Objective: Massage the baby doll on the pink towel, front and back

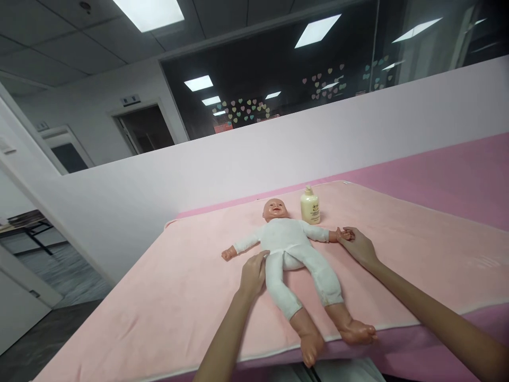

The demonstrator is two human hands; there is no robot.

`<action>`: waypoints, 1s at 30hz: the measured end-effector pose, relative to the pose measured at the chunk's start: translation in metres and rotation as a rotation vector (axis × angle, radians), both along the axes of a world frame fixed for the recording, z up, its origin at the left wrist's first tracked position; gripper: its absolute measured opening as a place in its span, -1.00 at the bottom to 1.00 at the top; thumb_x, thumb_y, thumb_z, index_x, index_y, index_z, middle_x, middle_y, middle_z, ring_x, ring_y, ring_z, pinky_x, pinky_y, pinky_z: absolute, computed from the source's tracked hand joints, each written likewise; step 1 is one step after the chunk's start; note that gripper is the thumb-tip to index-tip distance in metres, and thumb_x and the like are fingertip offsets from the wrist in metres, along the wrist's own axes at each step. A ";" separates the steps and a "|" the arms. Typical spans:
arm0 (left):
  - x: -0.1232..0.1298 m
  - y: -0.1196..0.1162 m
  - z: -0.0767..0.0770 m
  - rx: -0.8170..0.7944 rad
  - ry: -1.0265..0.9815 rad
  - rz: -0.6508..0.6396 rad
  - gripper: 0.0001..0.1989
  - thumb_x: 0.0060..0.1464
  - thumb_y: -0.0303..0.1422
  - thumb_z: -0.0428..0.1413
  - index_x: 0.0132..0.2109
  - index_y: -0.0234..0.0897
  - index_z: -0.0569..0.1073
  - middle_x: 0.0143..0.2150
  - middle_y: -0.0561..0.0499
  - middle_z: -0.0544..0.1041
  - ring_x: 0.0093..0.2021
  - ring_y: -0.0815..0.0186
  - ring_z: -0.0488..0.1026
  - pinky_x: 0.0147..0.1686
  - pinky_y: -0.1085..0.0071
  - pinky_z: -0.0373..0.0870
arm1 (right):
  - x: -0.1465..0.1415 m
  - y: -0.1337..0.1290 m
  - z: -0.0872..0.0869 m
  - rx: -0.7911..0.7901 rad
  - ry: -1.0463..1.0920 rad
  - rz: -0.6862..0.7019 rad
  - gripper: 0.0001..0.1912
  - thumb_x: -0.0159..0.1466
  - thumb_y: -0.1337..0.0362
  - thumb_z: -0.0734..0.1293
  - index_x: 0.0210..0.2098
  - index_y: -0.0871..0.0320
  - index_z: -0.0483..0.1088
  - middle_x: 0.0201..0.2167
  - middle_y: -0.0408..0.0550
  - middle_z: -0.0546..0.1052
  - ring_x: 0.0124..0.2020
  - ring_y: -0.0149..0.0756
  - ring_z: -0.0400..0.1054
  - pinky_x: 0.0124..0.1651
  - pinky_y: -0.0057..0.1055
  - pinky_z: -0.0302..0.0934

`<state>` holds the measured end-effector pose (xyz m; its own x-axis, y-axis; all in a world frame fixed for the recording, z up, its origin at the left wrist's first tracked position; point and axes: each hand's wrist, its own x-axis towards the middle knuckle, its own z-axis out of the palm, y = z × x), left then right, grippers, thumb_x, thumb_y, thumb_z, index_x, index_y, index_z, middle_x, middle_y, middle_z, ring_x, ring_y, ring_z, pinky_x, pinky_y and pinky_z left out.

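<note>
A baby doll (pixel 284 239) in a white cloth suit lies on its back on a pink blanket (pixel 167 297), arms spread and feet toward me. My left hand (pixel 253 273) is closed against the doll's hip on the left, its thumb at the waist and its other fingers partly hidden. On the right, my right hand (pixel 361 248) grips the doll's small hand (pixel 345 234) between thumb and fingers, with that doll arm stretched out sideways. A pale yellow pump bottle (pixel 310 206) stands upright beside the doll's head.
The blanket covers a padded pink surface (pixel 417 353) whose front edge is near me. Behind it runs a low white wall (pixel 254 170) with a dark window (pixel 278 69) above. Doorways and floor show at the left.
</note>
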<state>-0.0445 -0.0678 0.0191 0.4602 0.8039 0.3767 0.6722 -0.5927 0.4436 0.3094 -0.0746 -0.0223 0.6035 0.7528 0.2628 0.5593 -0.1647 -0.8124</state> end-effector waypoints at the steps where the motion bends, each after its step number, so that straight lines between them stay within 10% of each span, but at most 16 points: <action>1: 0.000 0.000 0.000 -0.015 0.001 0.001 -0.61 0.22 -0.40 -0.21 0.11 -0.26 0.34 -0.09 -0.09 0.53 -0.11 0.20 0.45 -0.12 0.30 0.33 | -0.001 0.000 0.001 -0.004 0.010 -0.010 -0.43 0.14 -0.12 0.19 -0.06 0.17 0.37 -0.18 0.07 0.52 -0.21 -0.13 0.38 -0.22 -0.31 0.19; 24: 0.006 -0.010 0.010 -0.082 -0.145 0.110 -0.60 0.24 -0.22 -0.18 0.05 -0.14 0.44 -0.24 -0.06 0.57 -0.29 0.18 0.47 -0.27 0.27 0.44 | 0.001 0.000 -0.001 0.020 0.157 0.089 -0.51 0.13 -0.09 0.21 -0.09 0.11 0.25 -0.11 0.07 0.46 -0.14 -0.08 0.40 -0.17 -0.24 0.29; 30: 0.016 -0.018 0.006 -0.065 -0.265 0.146 -0.64 0.25 -0.20 -0.16 0.02 -0.07 0.47 -0.13 -0.03 0.57 -0.19 0.21 0.50 -0.18 0.32 0.48 | 0.000 -0.008 -0.014 0.202 -0.255 0.047 -0.57 0.17 0.01 0.19 -0.04 0.07 0.29 0.03 0.13 0.40 0.10 0.17 0.24 0.02 0.15 0.19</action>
